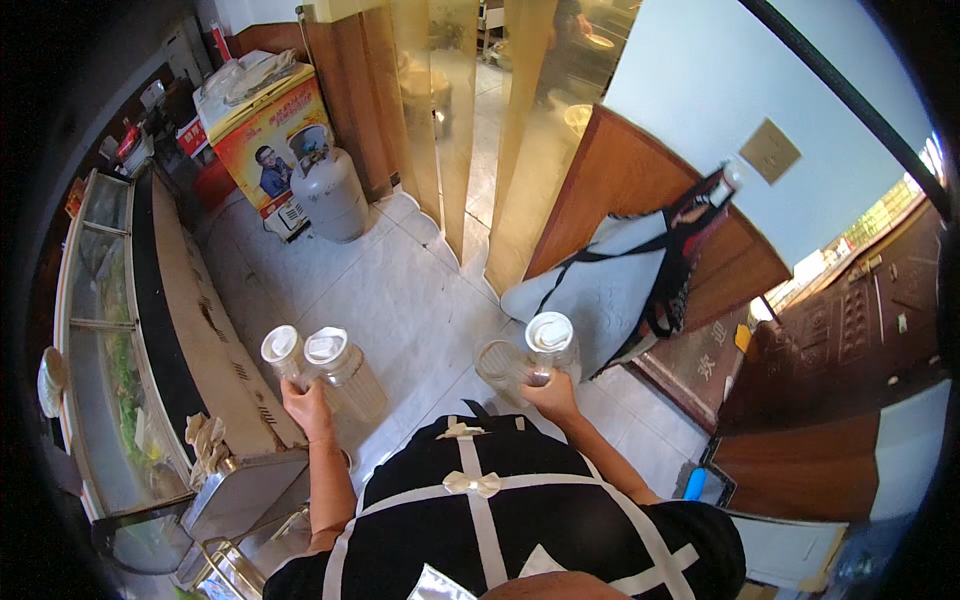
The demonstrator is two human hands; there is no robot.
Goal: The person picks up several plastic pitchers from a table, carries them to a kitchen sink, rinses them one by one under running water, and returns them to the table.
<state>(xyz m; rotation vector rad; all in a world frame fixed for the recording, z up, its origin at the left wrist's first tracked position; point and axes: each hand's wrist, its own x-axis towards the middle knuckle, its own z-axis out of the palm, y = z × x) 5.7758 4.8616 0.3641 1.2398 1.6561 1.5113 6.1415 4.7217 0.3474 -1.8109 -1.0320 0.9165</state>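
Observation:
My left hand (307, 409) is closed around the handles of two clear ribbed pitchers with white lids. The smaller-looking pitcher (282, 346) is on the outer side, and the taller-looking pitcher (360, 382) is on the inner side. In my right hand (553, 396) is a white-lidded clear pitcher (550, 334). Beside it, a clear pitcher (500, 367) with no visible lid also hangs at this hand. My fingers hide most of the handles. All of these vessels are above the tiled floor and look empty.
Plastic strip curtains (450, 150) hang in the doorway ahead, with a person beyond. A gas cylinder (332, 195) stands by a chest freezer (266, 142) at the left. A glass display case (112, 330) runs along my left. A covered object (600, 285) leans at the right wall.

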